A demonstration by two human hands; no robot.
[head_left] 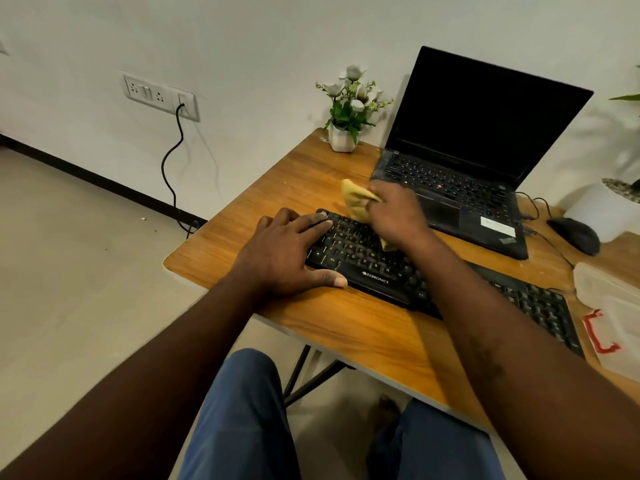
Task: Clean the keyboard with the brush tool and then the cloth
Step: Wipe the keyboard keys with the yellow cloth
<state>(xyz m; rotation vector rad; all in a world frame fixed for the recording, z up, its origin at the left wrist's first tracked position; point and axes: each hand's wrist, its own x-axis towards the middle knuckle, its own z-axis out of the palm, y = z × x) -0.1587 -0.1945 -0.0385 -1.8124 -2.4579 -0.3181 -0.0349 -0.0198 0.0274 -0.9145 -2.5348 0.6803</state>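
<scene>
My right hand [394, 216] grips the bunched yellow cloth [355, 195] against the upper key rows of the black keyboard [375, 277]. My left hand [287, 251] lies flat, fingers straight, on its left end, thumb apparently at the front edge. The keyboard rests on a wooden table [346, 327], an open laptop [478, 116] at 1 o'clock, white wall [277, 46] and pale floor [69, 254] beyond. Its long axis runs from 10 to 4 o'clock.
</scene>
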